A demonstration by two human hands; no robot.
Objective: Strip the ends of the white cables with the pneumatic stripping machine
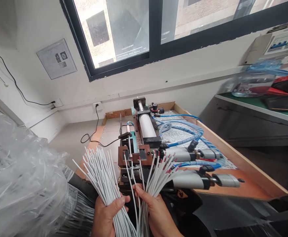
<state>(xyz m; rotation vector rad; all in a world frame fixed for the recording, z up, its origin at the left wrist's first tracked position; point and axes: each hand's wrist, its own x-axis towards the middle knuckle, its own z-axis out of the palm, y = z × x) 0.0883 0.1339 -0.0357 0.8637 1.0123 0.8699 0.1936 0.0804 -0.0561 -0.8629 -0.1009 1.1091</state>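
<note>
Gripping white wires point(102, 171) (fanned), left hand point(107, 215), right hand point(156, 214), plastic bag point(23, 184) alongside

Black-framed window point(156, 29) above white wall point(35, 33)

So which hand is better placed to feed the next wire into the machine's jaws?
Probably the right hand. Its bundle of white wires fans up directly below the pneumatic wire machine, with tips nearly at its front. The left hand grips its bundle off to the machine's left.
</note>
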